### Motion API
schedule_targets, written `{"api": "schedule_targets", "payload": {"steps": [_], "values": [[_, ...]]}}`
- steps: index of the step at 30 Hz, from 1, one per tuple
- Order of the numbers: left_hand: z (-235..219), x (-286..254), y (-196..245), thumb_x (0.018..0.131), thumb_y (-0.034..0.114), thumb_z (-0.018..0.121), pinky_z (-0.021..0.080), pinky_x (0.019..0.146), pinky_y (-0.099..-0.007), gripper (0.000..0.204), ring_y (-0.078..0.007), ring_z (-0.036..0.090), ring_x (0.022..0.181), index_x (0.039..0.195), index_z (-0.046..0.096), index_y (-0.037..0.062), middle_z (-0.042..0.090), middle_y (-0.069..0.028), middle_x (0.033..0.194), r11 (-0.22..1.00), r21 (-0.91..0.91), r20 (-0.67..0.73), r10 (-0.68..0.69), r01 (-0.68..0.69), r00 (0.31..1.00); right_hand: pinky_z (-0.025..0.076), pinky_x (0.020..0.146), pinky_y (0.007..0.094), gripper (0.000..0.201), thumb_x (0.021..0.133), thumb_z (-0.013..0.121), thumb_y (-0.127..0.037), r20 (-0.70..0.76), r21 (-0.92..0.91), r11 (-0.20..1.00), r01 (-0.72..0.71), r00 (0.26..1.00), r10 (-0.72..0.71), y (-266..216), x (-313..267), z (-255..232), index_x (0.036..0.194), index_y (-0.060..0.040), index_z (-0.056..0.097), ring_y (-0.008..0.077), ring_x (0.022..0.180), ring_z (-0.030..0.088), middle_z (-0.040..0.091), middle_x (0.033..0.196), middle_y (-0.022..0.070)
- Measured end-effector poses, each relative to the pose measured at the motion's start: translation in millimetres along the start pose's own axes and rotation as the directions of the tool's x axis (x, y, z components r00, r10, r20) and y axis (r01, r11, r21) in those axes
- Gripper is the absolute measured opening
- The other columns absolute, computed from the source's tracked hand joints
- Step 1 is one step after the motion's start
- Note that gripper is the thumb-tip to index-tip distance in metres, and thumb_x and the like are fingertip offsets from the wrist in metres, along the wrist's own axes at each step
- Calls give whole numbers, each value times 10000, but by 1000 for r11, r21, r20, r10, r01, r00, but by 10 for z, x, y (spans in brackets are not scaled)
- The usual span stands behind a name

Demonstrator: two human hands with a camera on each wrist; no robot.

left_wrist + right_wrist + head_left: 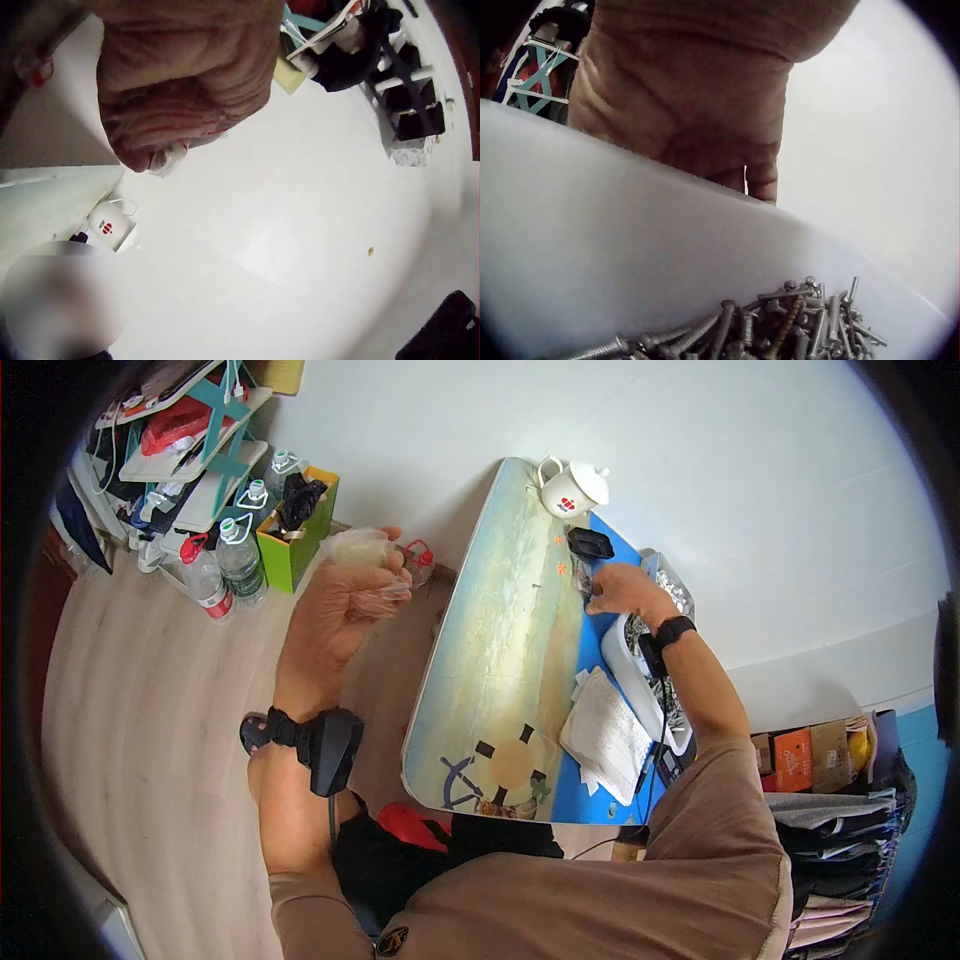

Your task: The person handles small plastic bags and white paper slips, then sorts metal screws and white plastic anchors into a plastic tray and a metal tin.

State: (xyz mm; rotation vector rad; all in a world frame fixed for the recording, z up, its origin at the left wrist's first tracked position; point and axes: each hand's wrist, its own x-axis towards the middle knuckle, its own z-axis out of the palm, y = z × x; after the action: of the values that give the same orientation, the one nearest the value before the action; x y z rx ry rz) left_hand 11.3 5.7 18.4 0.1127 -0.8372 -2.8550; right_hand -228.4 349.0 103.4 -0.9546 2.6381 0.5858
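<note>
Raised over the floor left of the table, my left hand [335, 600] grips a crumpled clear plastic bag [357, 547] with a pale look. In the left wrist view its fingers are curled, and a bit of the plastic [171, 159] pokes out below them. My right hand [632, 592] reaches down at the table's blue strip, close to a small black tray [590, 542] and a bit of clear plastic. The right wrist view shows that hand behind the wall of a white bin [630, 225], fingertips mostly hidden. Metal screws [795, 322] lie in the bin.
A white lidded mug [572, 490] stands at the table's far end. Papers [606, 732] lie near the bin, on the near right of the table [490, 660]. Left of the table are water bottles [240, 565], a green box [290, 555] and a shelf rack [205, 500].
</note>
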Motion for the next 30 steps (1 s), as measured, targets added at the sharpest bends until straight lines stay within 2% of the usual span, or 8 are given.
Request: {"api": "schedule_targets", "payload": {"steps": [6,9,11,12,14,19,21,30], "values": [[-11,81,46,753,-62,592,516,690,-255,466,-160,618,791,1210,511,-30,607,-77,911,1000,15,-14,28,-27,1000,521,672,456,262,642,683,-199,35,-80,997,-4,999,7,142,150,155,831,-19,703,411,761,647,672,813,218],[13,118,17,762,-52,579,512,693,-262,457,-158,611,783,1212,508,-33,600,-76,913,1000,-10,-10,12,-12,1000,523,633,404,204,709,671,-165,79,64,998,-14,997,9,362,140,247,815,9,688,338,702,666,684,759,181],[56,122,13,765,-49,572,509,694,-265,453,-157,608,779,1213,507,-35,598,-76,914,1000,-22,-9,4,-4,1000,518,628,335,121,810,649,-117,118,646,760,-77,993,1,490,85,244,822,-2,685,198,645,648,694,748,107],[81,112,11,767,-51,568,506,692,-268,449,-158,606,777,1211,507,-33,597,-76,920,1000,-6,-40,14,-14,999,518,628,335,121,810,649,-117,117,646,759,-81,993,7,478,41,185,822,-2,685,198,645,648,694,748,107],[118,162,-30,768,-53,564,503,691,-271,444,-159,604,775,1209,508,-31,596,-77,926,1000,13,-48,18,-17,999,522,676,284,92,891,625,-101,-61,892,444,85,996,-68,518,-100,54,880,-21,670,127,695,633,689,822,59],[-72,218,-69,783,-87,554,522,763,-303,510,-194,603,828,1282,463,-34,577,-82,960,998,-42,37,-34,35,999,532,719,280,140,895,666,-164,-132,948,274,162,983,-125,518,-298,81,912,-26,659,152,736,644,695,873,95],[-29,201,-95,784,-87,551,522,761,-303,510,-193,602,831,1283,462,-33,577,-83,964,1000,-16,8,-21,21,1000,529,723,286,139,885,681,-170,-210,975,64,215,975,-69,488,-358,125,905,-32,678,150,719,644,703,875,95],[-109,399,-192,782,-64,568,507,753,-302,520,-187,575,836,1289,463,-12,560,-74,975,996,57,-13,-69,69,998,581,699,283,119,938,631,-146,-310,921,-242,306,951,21,646,-425,374,934,-28,616,166,704,700,700,921,136]]}}
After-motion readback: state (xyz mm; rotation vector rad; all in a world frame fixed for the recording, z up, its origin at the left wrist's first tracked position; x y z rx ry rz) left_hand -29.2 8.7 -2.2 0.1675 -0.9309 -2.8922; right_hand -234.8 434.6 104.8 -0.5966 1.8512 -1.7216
